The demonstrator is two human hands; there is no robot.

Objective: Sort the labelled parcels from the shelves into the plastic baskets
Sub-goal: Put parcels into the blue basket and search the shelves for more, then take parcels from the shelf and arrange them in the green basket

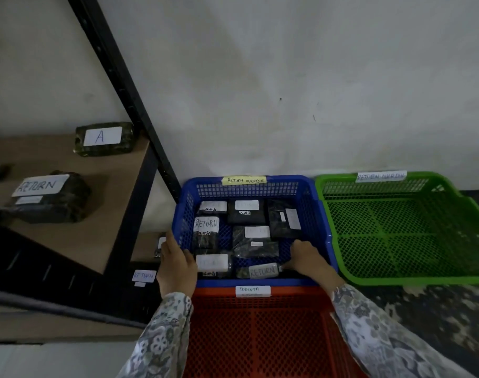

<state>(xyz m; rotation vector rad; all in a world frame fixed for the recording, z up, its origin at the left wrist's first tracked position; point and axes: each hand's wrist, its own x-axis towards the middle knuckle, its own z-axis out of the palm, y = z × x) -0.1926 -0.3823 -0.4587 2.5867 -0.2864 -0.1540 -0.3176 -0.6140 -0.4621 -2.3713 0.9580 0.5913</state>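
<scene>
Red basket (260, 336) nearest, left hand (175, 264) gripping blue basket (320, 214) left rim, right hand (310, 261) fingers curled inside near front wall, hold unclear, black labelled parcels (246, 236) inside blue, green basket (396, 227) right, shelf (69, 241) parcels left.

there is one view only, from a camera worn on the person's head, so no second view shares the scene with it. it looks forward and steeply down, close over three baskets on the floor, with the blue basket (321, 214) near the middle of the picture. the wall (287, 77) ahead fills the upper half. the shelf unit (102, 203) runs along the left edge, its post leaning because of the wide lens. both sleeves enter from the bottom edge, and both hands reach to the blue basket just below the centre.
</scene>
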